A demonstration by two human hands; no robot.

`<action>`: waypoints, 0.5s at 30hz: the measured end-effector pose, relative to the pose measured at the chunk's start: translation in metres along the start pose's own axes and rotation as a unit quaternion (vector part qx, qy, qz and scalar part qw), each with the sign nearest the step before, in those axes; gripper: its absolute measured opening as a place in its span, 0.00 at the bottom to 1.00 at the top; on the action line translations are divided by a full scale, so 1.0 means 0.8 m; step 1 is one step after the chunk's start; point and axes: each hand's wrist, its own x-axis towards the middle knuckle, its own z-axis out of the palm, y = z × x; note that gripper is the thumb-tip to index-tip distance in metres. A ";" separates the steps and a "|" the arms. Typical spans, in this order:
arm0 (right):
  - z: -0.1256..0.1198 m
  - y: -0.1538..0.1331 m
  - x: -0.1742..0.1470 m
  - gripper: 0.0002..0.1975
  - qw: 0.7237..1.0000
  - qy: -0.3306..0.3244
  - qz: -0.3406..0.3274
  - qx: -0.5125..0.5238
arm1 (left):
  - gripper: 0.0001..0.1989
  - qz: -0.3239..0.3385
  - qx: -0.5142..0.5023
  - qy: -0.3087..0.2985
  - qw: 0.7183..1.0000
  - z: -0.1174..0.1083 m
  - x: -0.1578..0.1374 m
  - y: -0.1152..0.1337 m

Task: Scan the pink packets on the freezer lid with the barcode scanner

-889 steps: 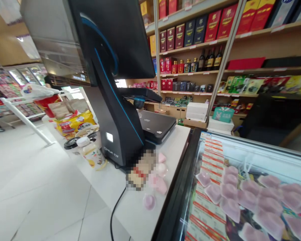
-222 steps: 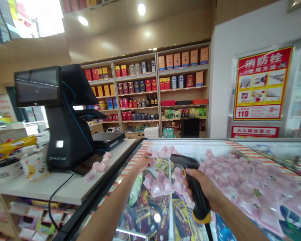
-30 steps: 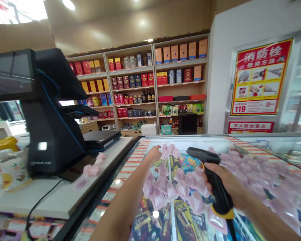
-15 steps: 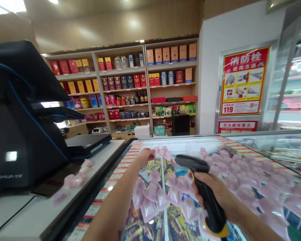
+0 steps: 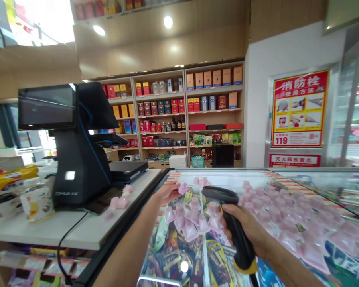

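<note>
My left hand (image 5: 168, 192) reaches over the glass top and grips a small pink cup-shaped pack (image 5: 183, 188), with printing on the side facing me. My right hand (image 5: 247, 228) is wrapped round the handle of a black and yellow barcode scanner (image 5: 220, 195), whose head points left toward that pack. Below and between the hands lies a cluster of the same pink packs (image 5: 189, 230). A few more pink packs (image 5: 202, 182) sit just beyond the scanner head. A larger spread of pink packs (image 5: 277, 217) covers the glass to the right.
Under the glass top are colourful wrapped goods (image 5: 170, 255). On the white counter (image 5: 86, 231) at left stand a black cash register (image 5: 77, 167), a patterned paper cup (image 5: 36, 202) and several pink packs (image 5: 122, 199). A black cable (image 5: 60, 247) hangs over the counter's front.
The view has turned left and up, bringing more of the register and counter into sight. A pink pack in my left hand is now lifted apart from the small group at the back.
</note>
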 end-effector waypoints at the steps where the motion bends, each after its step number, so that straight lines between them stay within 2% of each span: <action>1: -0.002 -0.001 -0.001 0.12 1.000 0.005 -0.001 -0.002 | 0.11 -0.007 0.029 0.018 0.999 -0.001 0.001 -0.003; 4: -0.010 -0.002 -0.002 0.12 1.000 0.020 -0.009 -0.007 | 0.12 -0.034 0.136 0.096 0.985 -0.002 0.008 -0.017; 7: -0.022 -0.001 0.000 0.11 0.999 0.039 -0.003 -0.007 | 0.14 -0.057 0.239 0.162 0.956 -0.001 0.013 -0.035; 11: -0.038 0.000 0.005 0.11 0.998 0.067 0.012 -0.004 | 0.14 -0.085 0.333 0.162 0.925 0.001 0.016 -0.050; 15: -0.053 -0.003 0.014 0.10 0.997 0.078 0.017 -0.001 | 0.14 -0.100 0.377 0.134 0.911 0.001 0.027 -0.045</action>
